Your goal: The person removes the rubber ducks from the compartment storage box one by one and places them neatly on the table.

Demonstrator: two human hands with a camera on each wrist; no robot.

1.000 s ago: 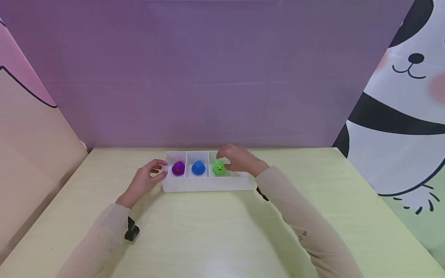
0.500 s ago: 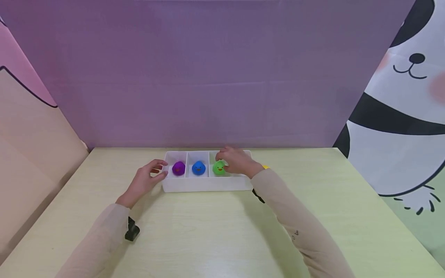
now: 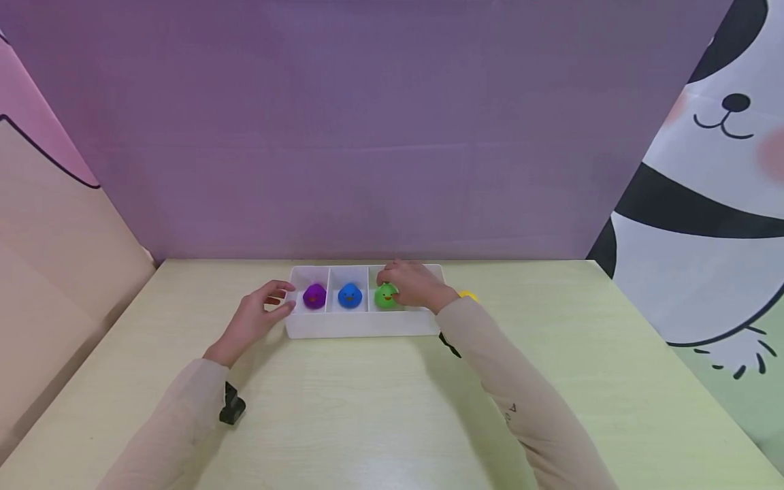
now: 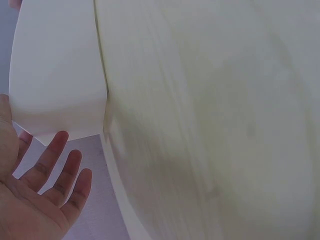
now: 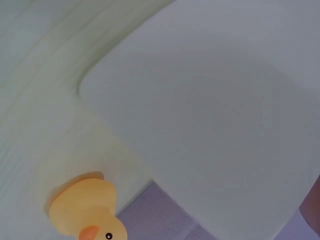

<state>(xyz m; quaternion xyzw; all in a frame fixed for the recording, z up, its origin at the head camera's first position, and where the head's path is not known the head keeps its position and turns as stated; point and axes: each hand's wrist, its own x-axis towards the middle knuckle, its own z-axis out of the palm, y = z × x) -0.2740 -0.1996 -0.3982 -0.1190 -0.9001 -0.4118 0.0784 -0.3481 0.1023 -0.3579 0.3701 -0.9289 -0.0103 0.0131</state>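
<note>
Green toy duck sits in the third compartment from the 9 o'clock end of a white tray, a right hand reaching over it from 4 o'clock, its grip drawn nearly closed, thumb and curled fingers about the duck; how firm the hold is cannot be told. At the tray's 9 o'clock end, a left hand touches the end wall, its grip spread and fingers loosely bent.

The tray lies just short of the far edge of a pale surface, below a purple backdrop at 12 o'clock. Broad room runs toward 6 o'clock between two sleeves, with more at 9 and 3 o'clock.

Ducks number four: one green, plus one blue duck and one purple duck, each in its own compartment toward 9 o'clock, and one yellow duck on the surface, near the tray's 3 o'clock end. Two dividers show; the right hand hides the rest, leaving the compartment count uncertain.
</note>
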